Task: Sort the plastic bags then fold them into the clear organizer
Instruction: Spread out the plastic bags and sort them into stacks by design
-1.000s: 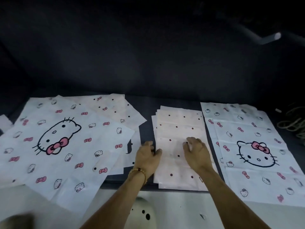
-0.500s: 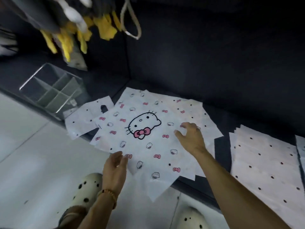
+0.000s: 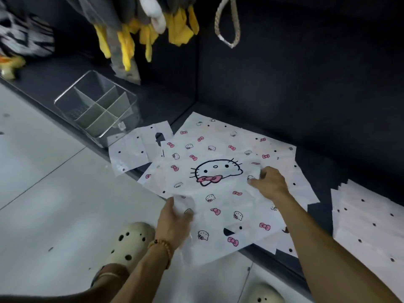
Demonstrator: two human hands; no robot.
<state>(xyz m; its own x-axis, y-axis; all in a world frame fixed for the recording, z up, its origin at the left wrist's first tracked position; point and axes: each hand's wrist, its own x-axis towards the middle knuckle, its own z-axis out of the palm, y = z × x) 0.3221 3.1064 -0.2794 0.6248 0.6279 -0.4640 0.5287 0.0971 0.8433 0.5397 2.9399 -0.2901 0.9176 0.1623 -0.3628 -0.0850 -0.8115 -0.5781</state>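
The white cat-face-and-pink-bow plastic bag [image 3: 218,189] was pinched by both — left hand [image 3: 175,219] near edge, right hand [image 3: 270,182] far; the clear compartmented organizer [image 3: 98,106] lay far-left, nearer the left.

— How is the white cat-print plastic bag [image 3: 220,193] finished?
— Thin, crinkled film with a faint sheen is seen.
— And the clear rectangular plastic organizer [image 3: 96,106]?
— Glossy, smooth walls are shown, on a matt dark shelf [image 3: 328,162].
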